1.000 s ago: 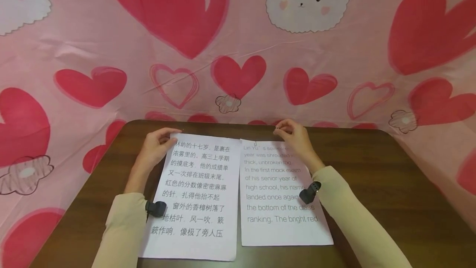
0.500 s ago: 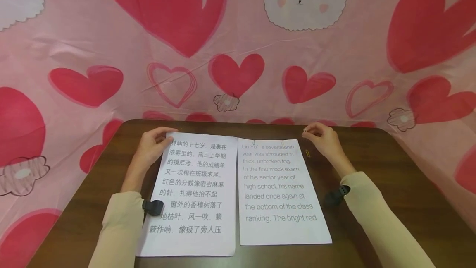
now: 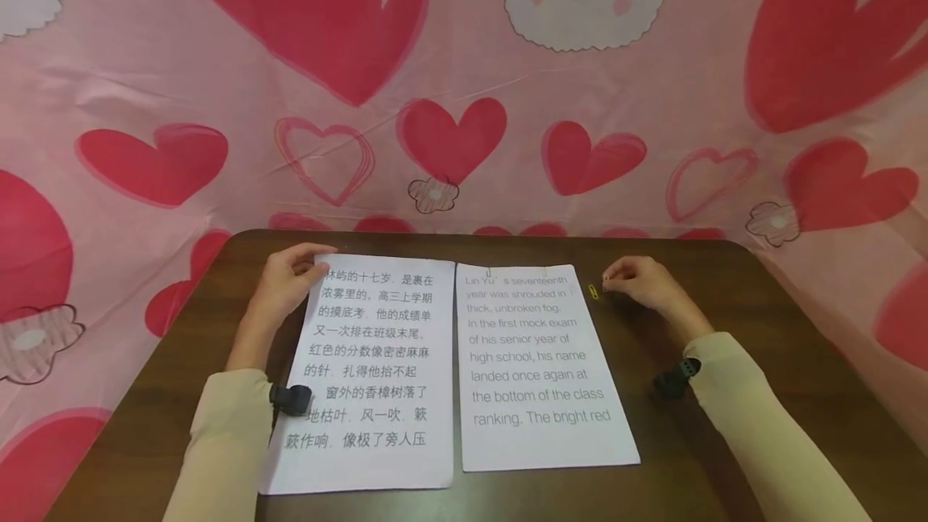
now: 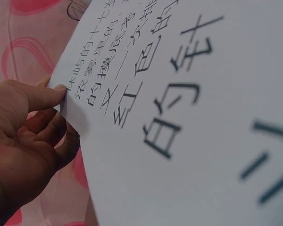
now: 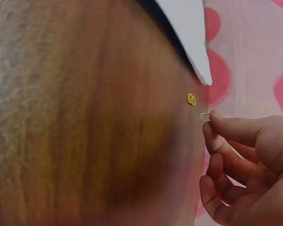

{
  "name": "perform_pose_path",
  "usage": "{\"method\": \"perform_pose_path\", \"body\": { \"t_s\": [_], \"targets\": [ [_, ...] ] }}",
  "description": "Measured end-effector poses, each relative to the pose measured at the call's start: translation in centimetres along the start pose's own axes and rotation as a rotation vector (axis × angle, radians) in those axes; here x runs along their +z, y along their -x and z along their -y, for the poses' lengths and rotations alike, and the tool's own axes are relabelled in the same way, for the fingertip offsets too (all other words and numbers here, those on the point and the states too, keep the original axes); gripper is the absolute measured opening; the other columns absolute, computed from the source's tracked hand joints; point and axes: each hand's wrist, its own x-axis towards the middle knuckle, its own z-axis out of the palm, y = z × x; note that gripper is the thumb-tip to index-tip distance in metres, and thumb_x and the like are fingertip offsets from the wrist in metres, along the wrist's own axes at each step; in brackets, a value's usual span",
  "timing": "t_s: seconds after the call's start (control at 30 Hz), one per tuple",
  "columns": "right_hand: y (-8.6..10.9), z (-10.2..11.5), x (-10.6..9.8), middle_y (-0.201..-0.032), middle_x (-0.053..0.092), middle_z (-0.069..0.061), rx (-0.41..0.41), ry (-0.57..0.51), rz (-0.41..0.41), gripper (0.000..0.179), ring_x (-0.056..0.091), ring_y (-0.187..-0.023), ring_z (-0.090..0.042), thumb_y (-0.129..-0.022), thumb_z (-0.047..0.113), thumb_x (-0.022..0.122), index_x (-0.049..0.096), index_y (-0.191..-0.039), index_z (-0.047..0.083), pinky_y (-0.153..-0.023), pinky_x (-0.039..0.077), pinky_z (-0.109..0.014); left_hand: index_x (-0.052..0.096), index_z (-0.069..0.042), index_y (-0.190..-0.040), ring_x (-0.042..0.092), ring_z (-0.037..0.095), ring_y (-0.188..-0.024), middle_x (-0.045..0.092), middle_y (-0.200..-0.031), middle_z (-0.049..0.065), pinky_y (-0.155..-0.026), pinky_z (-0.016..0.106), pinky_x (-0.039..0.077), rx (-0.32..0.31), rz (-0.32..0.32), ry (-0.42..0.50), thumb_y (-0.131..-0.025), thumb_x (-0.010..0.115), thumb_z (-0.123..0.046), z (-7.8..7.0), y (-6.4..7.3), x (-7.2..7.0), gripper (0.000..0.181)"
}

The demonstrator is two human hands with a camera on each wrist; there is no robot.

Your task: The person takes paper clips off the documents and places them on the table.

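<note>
On the left side of the table lies a white sheet with Chinese text [image 3: 373, 361]. My left hand [image 3: 284, 284] pinches its upper left corner, thumb on top, as the left wrist view shows closely. Beside it lies a white sheet with English text [image 3: 544, 381], a dark paper clip [image 3: 489, 272] and a yellowish paper clip [image 3: 544, 271] on its top edge. To the right of that sheet, my right hand [image 3: 641, 282] pinches a small pale paper clip [image 5: 204, 117] between thumb and forefinger. A yellow paper clip [image 3: 594, 292] lies on the table just left of those fingertips.
The dark wood table [image 3: 783, 329] has rounded far corners. A pink cloth with red hearts [image 3: 464, 47] hangs behind it and around the sides. Black wrist cameras are strapped to both forearms, the left one [image 3: 292, 399] overlapping the Chinese sheet in the head view.
My right hand has moved right, off the English sheet's top edge, then down beside the yellow paper clip, uncovering the clip on that edge. My left hand keeps its grip on the Chinese sheet.
</note>
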Motion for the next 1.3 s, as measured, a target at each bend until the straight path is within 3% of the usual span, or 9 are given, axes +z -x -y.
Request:
{"method": "perform_pose_path", "body": {
  "t_s": [0.13,0.43,0.6,0.83,1.07,1.17,1.3],
  "targets": [
    [-0.3,0.0,0.4,-0.091,0.073,-0.014,-0.003,0.036,0.043,0.017,0.062,-0.085,-0.023,-0.092,0.016,0.071,0.071,-0.099,0.001,-0.074,0.046,-0.03,0.066,-0.001,-0.127,0.062,0.017,-0.085,0.065,-0.124,0.025,-0.068,0.013,0.05,-0.004,0.009,0.006,-0.097,0.06,-0.004,0.0,0.0,0.0,0.031],
    [-0.9,0.0,0.9,-0.094,0.071,-0.019,0.006,0.108,0.041,0.02,0.062,-0.082,-0.026,-0.091,0.014,0.072,0.069,-0.1,-0.003,-0.074,0.05,-0.036,0.066,0.0,-0.127,0.061,0.016,-0.084,0.065,-0.123,0.025,-0.068,0.013,0.049,-0.02,0.004,0.014,-0.098,0.06,-0.005,-0.1,0.1,-0.1,0.031],
    [-0.8,0.1,0.9,-0.099,0.07,-0.023,0.024,0.114,0.033,0.026,0.064,-0.087,-0.031,-0.091,0.015,0.071,0.068,-0.107,-0.006,-0.078,0.053,-0.043,0.065,0.0,-0.128,0.061,0.017,-0.085,0.065,-0.124,0.025,-0.068,0.012,0.049,-0.025,0.004,0.002,-0.097,0.06,-0.004,-0.1,0.1,-0.2,0.031],
    [-0.5,-0.2,0.6,-0.099,0.072,-0.023,0.012,0.1,0.022,0.024,0.066,-0.089,-0.031,-0.092,0.015,0.07,0.07,-0.106,-0.005,-0.081,0.053,-0.046,0.065,-0.001,-0.129,0.062,0.028,-0.09,0.064,-0.124,0.026,-0.068,0.012,0.049,-0.042,0.025,-0.004,-0.098,0.059,-0.006,0.2,-0.2,0.0,0.032],
    [0.0,-0.7,0.2,-0.108,0.071,-0.027,0.009,0.081,-0.013,0.023,0.065,-0.1,-0.04,-0.097,0.017,0.063,0.07,-0.109,-0.002,-0.091,0.051,-0.055,0.064,0.0,-0.129,0.063,0.026,-0.087,0.066,-0.119,0.028,-0.067,0.014,0.05,-0.041,0.04,-0.022,-0.098,0.059,-0.005,0.4,-0.5,0.1,0.033],
    [0.2,-0.8,0.1,-0.108,0.07,-0.026,0.02,0.067,-0.019,0.026,0.065,-0.098,-0.038,-0.098,0.02,0.063,0.069,-0.11,-0.002,-0.09,0.052,-0.053,0.064,0.001,-0.13,0.063,0.028,-0.087,0.066,-0.118,0.029,-0.067,0.015,0.05,-0.053,0.051,-0.033,-0.098,0.059,-0.004,0.4,-0.6,0.2,0.033],
    [0.4,-0.9,0.2,-0.104,0.071,-0.023,0.038,0.051,-0.017,0.03,0.065,-0.088,-0.03,-0.099,0.024,0.062,0.067,-0.112,-0.002,-0.079,0.055,-0.042,0.063,0.002,-0.13,0.064,0.032,-0.089,0.065,-0.118,0.03,-0.067,0.014,0.048,-0.059,0.058,-0.064,-0.098,0.059,-0.004,0.5,-0.7,0.4,0.033]
  ]
}}
